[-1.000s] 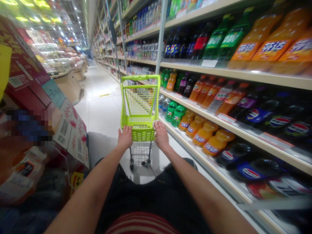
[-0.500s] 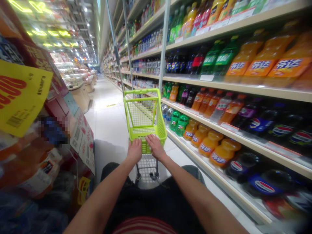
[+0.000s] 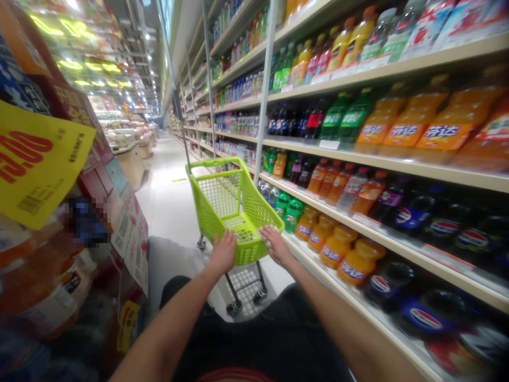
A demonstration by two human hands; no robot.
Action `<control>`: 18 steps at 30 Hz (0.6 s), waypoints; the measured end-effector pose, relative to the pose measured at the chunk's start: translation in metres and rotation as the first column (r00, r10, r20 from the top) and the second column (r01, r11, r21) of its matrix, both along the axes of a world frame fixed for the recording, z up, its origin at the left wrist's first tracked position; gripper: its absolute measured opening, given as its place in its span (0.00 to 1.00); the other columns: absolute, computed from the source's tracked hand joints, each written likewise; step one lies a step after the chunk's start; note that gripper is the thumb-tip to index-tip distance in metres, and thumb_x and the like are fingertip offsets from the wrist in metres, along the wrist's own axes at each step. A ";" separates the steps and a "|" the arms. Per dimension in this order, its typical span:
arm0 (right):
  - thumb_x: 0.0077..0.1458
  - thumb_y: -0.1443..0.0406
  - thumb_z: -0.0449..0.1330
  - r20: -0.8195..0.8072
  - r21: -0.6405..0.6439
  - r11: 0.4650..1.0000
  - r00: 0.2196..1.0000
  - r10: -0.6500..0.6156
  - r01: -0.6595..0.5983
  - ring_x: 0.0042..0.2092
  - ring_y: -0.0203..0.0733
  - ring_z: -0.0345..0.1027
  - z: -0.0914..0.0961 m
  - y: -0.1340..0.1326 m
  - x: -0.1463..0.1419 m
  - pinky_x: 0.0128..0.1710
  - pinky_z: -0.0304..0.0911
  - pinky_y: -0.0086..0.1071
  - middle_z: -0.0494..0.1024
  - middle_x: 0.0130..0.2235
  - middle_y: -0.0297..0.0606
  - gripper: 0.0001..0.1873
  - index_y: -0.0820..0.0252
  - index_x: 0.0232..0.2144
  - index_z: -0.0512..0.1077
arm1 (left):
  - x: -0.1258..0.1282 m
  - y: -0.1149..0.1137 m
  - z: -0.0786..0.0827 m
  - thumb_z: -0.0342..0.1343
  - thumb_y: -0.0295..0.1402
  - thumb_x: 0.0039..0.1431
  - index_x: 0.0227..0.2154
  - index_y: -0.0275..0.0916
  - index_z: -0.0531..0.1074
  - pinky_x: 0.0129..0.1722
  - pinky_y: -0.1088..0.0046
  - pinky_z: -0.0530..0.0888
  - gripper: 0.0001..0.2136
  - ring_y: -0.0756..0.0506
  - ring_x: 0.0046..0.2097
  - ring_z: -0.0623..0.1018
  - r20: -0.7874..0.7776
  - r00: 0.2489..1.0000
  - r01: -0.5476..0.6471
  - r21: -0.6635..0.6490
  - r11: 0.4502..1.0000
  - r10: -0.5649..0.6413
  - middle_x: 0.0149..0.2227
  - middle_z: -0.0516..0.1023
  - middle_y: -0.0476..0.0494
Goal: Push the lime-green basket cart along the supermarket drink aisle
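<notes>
A lime-green shopping cart (image 3: 260, 204) stands right in front of me, turned at an angle, its plastic basket above a grey wire lower rack and black legs. Nothing shows inside the basket. My left hand (image 3: 224, 252) grips the near rim on its left part, fingers bent over the edge. Farther right, my right hand (image 3: 275, 245) holds the near right corner of the same rim. The undersides of both hands are hidden.
Shelves of drink bottles (image 3: 350, 249) run along my right side. On the left stand stacked cartons (image 3: 133, 239) and a yellow price sign (image 3: 40, 164). A pale tiled aisle (image 3: 163, 196) stretches ahead, with display counters (image 3: 129, 164) at its left.
The cart has swung from nearly straight to angled, its near end now farther right. Both hands have moved with it, a little farther apart. My view has shifted slightly.
</notes>
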State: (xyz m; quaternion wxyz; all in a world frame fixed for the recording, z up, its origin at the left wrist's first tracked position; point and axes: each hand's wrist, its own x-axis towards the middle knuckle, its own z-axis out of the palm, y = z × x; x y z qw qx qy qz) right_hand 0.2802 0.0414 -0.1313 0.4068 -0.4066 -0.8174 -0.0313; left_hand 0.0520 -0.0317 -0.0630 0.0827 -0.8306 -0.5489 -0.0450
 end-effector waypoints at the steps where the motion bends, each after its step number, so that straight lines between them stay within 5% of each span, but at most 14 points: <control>1: 0.38 0.76 0.48 -0.025 -0.019 0.999 0.999 -0.026 0.026 0.58 0.48 0.54 0.002 0.001 0.001 0.55 0.53 0.53 0.67 0.52 0.49 0.31 0.65 0.49 0.66 | -0.001 0.002 -0.001 0.42 0.26 0.51 0.59 0.32 0.50 0.59 0.50 0.47 0.29 0.42 0.63 0.47 -0.011 1.000 0.010 0.001 1.000 -0.010 0.63 0.49 0.40; 10: 0.38 0.76 0.47 -0.034 -0.045 0.998 0.999 0.039 -0.040 0.57 0.46 0.55 0.012 -0.030 -0.052 0.57 0.52 0.49 0.66 0.53 0.48 0.34 0.66 0.52 0.63 | 0.021 0.010 0.001 0.39 0.25 0.52 0.60 0.32 0.47 0.59 0.49 0.47 0.29 0.42 0.63 0.48 -0.011 0.997 0.070 -0.009 0.997 -0.070 0.63 0.47 0.39; 18: 0.35 0.78 0.47 -0.014 -0.013 0.997 0.997 -0.082 0.082 0.60 0.47 0.50 -0.003 -0.014 -0.026 0.58 0.50 0.50 0.64 0.55 0.49 0.36 0.67 0.52 0.62 | 0.027 0.025 0.011 0.40 0.22 0.50 0.60 0.36 0.48 0.59 0.50 0.46 0.30 0.43 0.64 0.46 -0.054 0.992 0.109 -0.070 0.992 -0.113 0.63 0.48 0.41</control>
